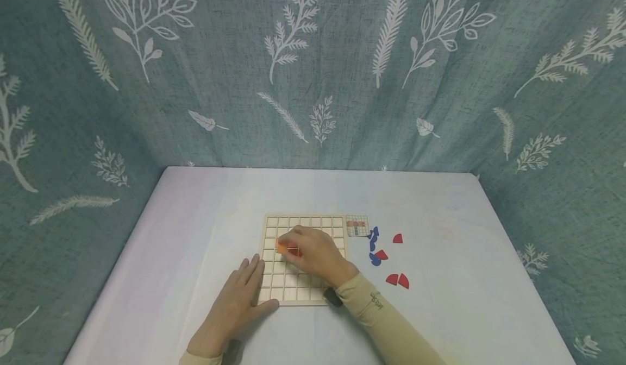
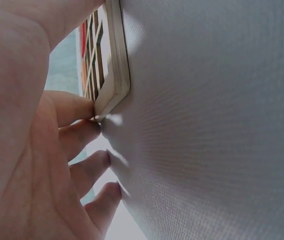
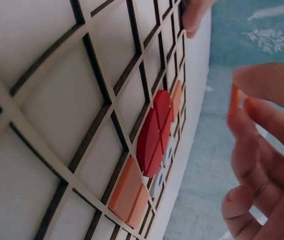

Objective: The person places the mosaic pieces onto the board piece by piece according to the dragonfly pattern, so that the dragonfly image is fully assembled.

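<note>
A wooden grid board [image 1: 288,295] lies on the table. My right hand [image 1: 318,253] is over its middle and pinches a small orange tile [image 3: 235,100] between thumb and fingertips, held off the board in the right wrist view. Below, rounded red pieces [image 3: 153,137] sit together in the grid squares, with orange tiles [image 3: 127,192] on one side and another orange tile [image 3: 176,100] on the other. Grey-and-white pieces [image 3: 157,182] lie beside the red ones. My left hand [image 1: 239,294] rests at the board's near left corner, fingers extended along the left edge and thumb at the front edge.
A small pattern card [image 1: 358,226] touches the board's upper right side. Several blue pieces [image 1: 375,260] and red quarter-round pieces [image 1: 398,238] are scattered on the white table [image 1: 469,256] to the right. A patterned curtain [image 1: 342,137] stands behind the table and along both sides.
</note>
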Demonstrator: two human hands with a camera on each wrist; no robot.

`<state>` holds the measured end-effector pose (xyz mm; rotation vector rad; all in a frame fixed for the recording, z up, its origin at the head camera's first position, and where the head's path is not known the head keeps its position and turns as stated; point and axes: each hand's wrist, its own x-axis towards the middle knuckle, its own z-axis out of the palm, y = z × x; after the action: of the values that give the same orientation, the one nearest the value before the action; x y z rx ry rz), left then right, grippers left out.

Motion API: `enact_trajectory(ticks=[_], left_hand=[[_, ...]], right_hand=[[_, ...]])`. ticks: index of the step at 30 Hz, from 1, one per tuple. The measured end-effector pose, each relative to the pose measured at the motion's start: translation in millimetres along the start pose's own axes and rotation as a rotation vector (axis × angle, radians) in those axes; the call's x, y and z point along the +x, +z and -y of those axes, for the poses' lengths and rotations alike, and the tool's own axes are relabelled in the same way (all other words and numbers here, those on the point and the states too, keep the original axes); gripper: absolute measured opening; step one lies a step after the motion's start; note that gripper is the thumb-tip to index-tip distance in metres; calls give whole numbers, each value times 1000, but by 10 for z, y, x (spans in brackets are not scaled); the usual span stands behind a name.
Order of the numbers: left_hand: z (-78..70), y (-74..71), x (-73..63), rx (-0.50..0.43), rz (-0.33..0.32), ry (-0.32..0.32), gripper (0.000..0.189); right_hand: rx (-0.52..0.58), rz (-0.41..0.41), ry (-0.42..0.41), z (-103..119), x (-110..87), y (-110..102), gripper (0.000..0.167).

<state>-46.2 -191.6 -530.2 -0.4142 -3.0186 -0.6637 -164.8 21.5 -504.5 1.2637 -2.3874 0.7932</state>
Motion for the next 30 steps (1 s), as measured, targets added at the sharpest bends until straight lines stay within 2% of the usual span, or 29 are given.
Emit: enact_trajectory(ticks=[8,13,30], left_hand=[[4,1,-8,-11,-5,3,90],[2,-1,-12,-2,-16,15,90],[22,27,-20,15,-18,18,91]], right_hand=[[-85,194,86,20,59,65,11],[-121,276,111,28,84,101,8],[-143,314,79,47,103,169,7]])
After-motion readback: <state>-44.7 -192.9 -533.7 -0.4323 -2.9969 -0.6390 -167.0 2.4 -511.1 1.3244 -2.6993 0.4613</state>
